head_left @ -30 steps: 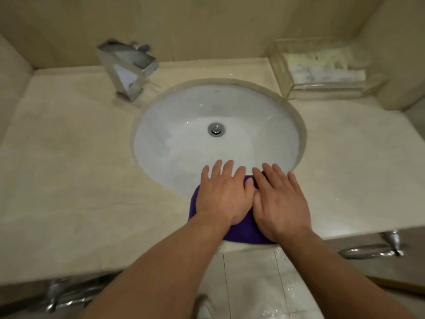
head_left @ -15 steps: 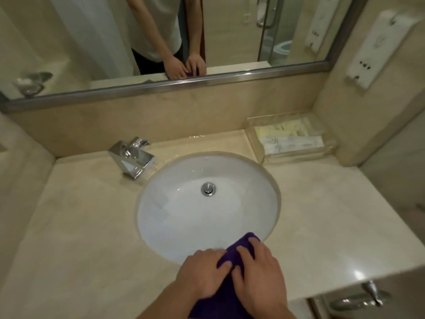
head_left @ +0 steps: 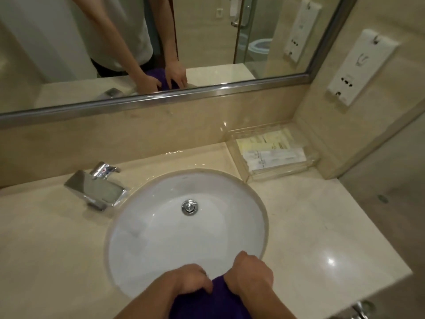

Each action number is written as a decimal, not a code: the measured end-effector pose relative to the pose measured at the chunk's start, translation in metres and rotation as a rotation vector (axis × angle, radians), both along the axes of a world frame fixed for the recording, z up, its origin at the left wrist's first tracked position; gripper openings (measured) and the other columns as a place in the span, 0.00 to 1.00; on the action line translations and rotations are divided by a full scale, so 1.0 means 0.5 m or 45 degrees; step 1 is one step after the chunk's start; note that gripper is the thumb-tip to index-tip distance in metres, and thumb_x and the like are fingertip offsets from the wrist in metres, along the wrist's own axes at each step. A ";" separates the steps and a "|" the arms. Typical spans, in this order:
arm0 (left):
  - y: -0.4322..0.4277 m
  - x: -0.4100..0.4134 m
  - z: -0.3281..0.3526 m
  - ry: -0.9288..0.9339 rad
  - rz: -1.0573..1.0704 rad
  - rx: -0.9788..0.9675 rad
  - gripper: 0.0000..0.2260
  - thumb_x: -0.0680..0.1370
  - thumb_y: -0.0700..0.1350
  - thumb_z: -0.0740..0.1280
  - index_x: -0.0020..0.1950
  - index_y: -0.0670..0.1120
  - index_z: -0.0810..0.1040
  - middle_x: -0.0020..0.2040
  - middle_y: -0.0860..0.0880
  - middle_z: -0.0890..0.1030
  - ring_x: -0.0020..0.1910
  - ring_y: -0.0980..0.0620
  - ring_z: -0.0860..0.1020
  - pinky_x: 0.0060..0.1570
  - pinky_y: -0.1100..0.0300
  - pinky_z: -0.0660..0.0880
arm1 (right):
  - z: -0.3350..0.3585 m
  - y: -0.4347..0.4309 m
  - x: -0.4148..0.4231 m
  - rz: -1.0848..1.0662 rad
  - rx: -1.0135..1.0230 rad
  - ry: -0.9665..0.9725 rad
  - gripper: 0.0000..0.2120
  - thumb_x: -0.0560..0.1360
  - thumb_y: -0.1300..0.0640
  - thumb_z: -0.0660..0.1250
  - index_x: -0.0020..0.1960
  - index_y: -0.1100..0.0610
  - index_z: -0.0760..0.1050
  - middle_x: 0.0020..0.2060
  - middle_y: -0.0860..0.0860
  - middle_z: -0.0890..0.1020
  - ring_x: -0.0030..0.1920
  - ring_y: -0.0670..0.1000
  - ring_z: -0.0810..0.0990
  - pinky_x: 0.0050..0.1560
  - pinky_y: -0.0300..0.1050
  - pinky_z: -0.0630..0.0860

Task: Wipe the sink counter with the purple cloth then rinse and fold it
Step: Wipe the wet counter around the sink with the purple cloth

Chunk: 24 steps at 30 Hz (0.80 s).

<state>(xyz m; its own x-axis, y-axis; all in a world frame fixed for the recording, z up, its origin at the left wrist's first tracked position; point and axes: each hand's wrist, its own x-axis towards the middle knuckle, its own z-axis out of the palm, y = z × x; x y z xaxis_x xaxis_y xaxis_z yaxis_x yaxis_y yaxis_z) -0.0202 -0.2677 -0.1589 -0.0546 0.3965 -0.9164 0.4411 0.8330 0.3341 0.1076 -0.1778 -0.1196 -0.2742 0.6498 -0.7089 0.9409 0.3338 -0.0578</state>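
Observation:
The purple cloth (head_left: 213, 300) lies bunched at the front edge of the beige counter (head_left: 322, 238), at the near rim of the white sink basin (head_left: 184, 233). My left hand (head_left: 190, 282) grips the cloth's left side with curled fingers. My right hand (head_left: 249, 275) grips its right side, knuckles raised over the basin rim. Most of the cloth is hidden under my hands and cut off by the frame's bottom.
A chrome faucet (head_left: 96, 188) stands at the basin's back left. A clear tray (head_left: 273, 153) with paper packets sits at the back right corner. The mirror (head_left: 161, 42) above reflects a person's arms and the cloth. Water film lies behind the basin.
My hands went from lying flat on the cloth to curling round it and gathering it. The view has tilted up, bringing the mirror into sight.

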 end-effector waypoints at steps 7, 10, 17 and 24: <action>0.071 -0.042 -0.003 -0.080 -0.145 -0.068 0.20 0.70 0.48 0.75 0.60 0.43 0.83 0.55 0.48 0.81 0.59 0.47 0.80 0.55 0.58 0.77 | 0.001 0.073 -0.021 -0.040 -0.264 -0.107 0.18 0.70 0.49 0.73 0.57 0.53 0.75 0.54 0.49 0.80 0.52 0.51 0.79 0.47 0.44 0.74; 0.093 -0.054 0.016 -0.157 -0.204 -0.150 0.20 0.74 0.46 0.73 0.65 0.44 0.80 0.60 0.46 0.81 0.59 0.46 0.79 0.56 0.55 0.77 | -0.008 0.099 -0.032 0.033 -0.368 -0.152 0.25 0.68 0.48 0.76 0.62 0.55 0.75 0.58 0.51 0.80 0.57 0.53 0.79 0.54 0.46 0.75; 0.137 -0.069 0.048 -0.304 -0.314 -0.252 0.20 0.79 0.39 0.67 0.71 0.42 0.73 0.69 0.39 0.75 0.44 0.49 0.78 0.36 0.63 0.79 | -0.001 0.162 -0.065 0.232 -0.715 -0.176 0.24 0.73 0.53 0.75 0.65 0.61 0.77 0.61 0.56 0.81 0.48 0.53 0.82 0.60 0.49 0.78; 0.186 -0.099 0.066 -0.117 -0.020 -0.200 0.29 0.71 0.63 0.71 0.66 0.47 0.79 0.62 0.46 0.81 0.58 0.47 0.81 0.60 0.52 0.77 | -0.011 0.211 -0.083 0.313 -0.656 -0.114 0.20 0.75 0.51 0.72 0.62 0.62 0.77 0.56 0.56 0.81 0.47 0.54 0.80 0.50 0.47 0.78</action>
<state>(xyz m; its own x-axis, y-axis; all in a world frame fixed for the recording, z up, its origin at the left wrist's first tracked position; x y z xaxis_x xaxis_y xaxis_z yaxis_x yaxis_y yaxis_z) -0.0697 -0.1747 -0.1258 0.0370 0.2481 -0.9680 0.4284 0.8712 0.2397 0.0661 -0.0722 -0.1249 -0.2978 0.1396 -0.9444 0.8480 0.4929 -0.1945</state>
